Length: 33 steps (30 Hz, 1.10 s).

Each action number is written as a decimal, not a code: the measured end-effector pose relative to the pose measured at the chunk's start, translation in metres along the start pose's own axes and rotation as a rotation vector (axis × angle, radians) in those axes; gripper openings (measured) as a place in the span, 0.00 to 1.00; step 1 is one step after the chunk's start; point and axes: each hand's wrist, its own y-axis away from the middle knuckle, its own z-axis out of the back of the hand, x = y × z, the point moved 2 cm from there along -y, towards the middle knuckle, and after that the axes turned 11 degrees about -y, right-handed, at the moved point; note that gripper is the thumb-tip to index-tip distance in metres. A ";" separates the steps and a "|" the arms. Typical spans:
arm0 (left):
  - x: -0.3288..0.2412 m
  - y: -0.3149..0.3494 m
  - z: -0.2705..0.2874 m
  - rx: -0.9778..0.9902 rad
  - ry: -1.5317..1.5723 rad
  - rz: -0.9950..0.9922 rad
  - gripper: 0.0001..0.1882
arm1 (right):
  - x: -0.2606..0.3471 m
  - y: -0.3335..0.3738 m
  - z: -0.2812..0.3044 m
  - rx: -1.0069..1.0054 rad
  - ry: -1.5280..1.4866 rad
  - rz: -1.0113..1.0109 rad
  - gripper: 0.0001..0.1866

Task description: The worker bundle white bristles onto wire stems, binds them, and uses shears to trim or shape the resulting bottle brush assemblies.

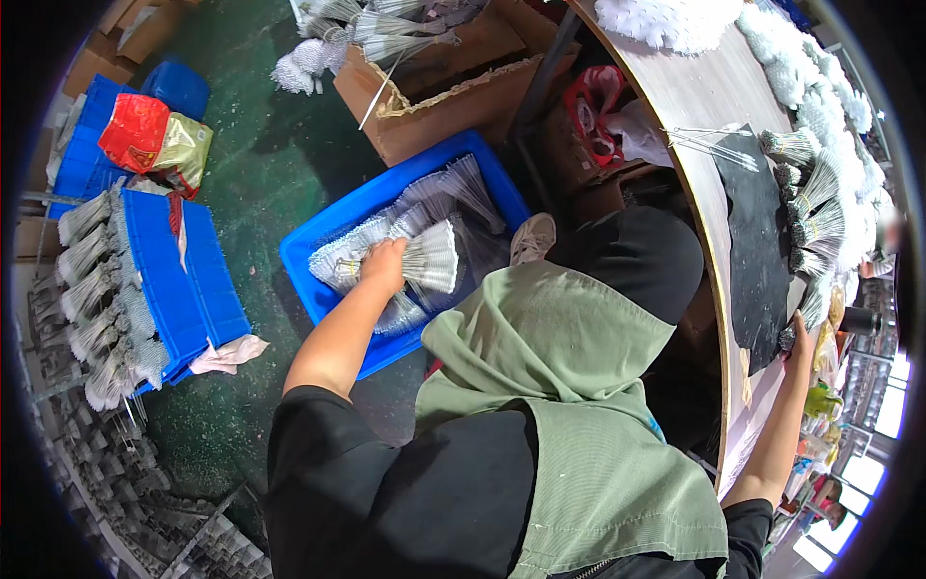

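My left hand (pixel 383 267) reaches down into a blue plastic crate (pixel 318 289) on the floor and grips a fanned bundle of thin silvery wires (pixel 429 257). More wire bundles lie in the crate around it. My right hand (pixel 799 340) rests on the edge of the wooden table (pixel 699 106), beside a black mat (pixel 752 241), and holds nothing that I can see. Several wire bundles with white tufted ends (pixel 815 207) lie along the mat's far side.
An open cardboard box (pixel 453 92) with more wire bundles stands beyond the crate. Stacked blue crates (pixel 169 280) hung with bundles are at the left, with a red and gold bag (pixel 154 140) behind. White fluffy pieces (pixel 675 21) cover the table's far part.
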 end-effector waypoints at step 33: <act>-0.351 0.095 0.317 0.775 1.765 -0.751 0.40 | 0.064 0.296 -0.099 0.021 -0.278 0.768 0.36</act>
